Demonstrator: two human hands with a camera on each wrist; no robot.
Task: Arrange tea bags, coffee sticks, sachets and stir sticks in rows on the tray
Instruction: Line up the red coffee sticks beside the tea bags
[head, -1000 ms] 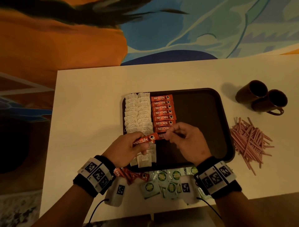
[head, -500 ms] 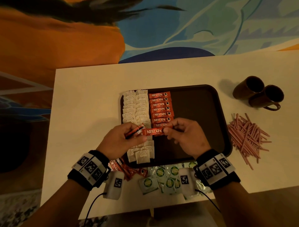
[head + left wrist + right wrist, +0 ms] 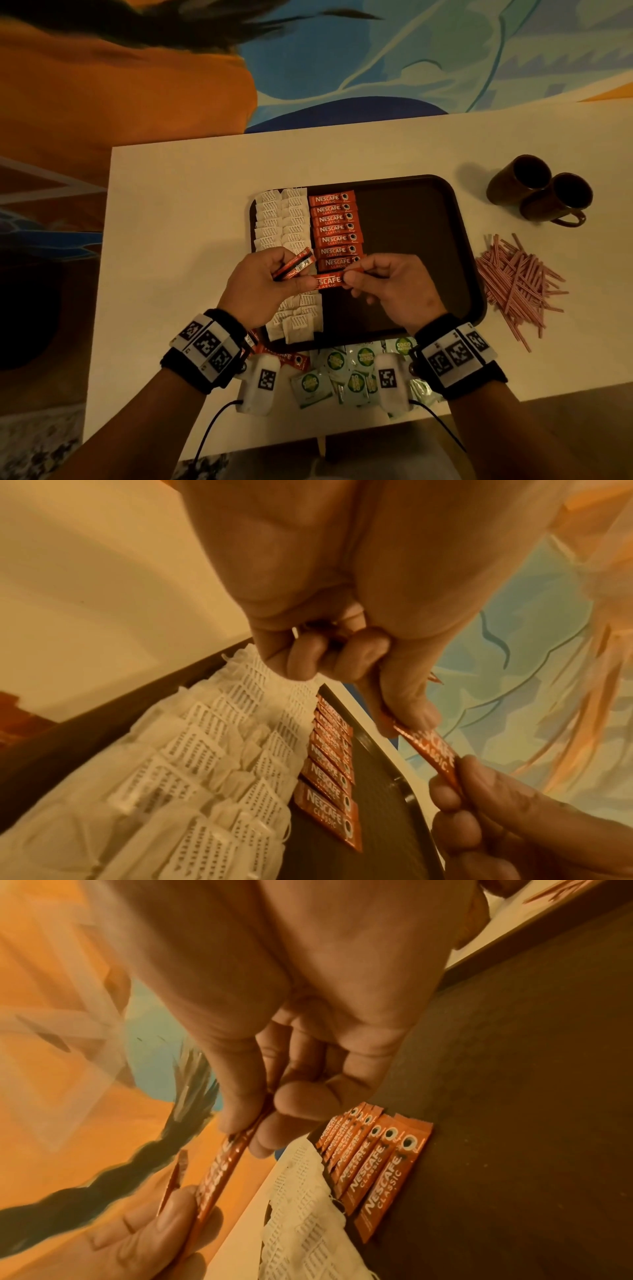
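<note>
A dark tray [image 3: 424,240] holds white tea bags [image 3: 281,219] in two columns at its left and a column of red coffee sticks [image 3: 334,228] beside them. Both hands hold one red coffee stick [image 3: 329,281] level above the tray, just below that column. My left hand [image 3: 260,287] pinches its left end and also grips spare sticks [image 3: 296,263] in its curled fingers. My right hand [image 3: 387,287] pinches its right end. The left wrist view shows the held stick [image 3: 431,748] between both hands. In the right wrist view it [image 3: 219,1169] runs from thumb to thumb.
Pink stir sticks [image 3: 517,284] lie heaped on the table right of the tray. Two dark mugs [image 3: 541,192] stand at the back right. Green sachets [image 3: 346,373] and more red sticks [image 3: 284,356] lie between the tray and the table's near edge.
The held coffee stick has turned from tilted to level and shifted right, under the column. Spare sticks now show in the left hand's fingers.
</note>
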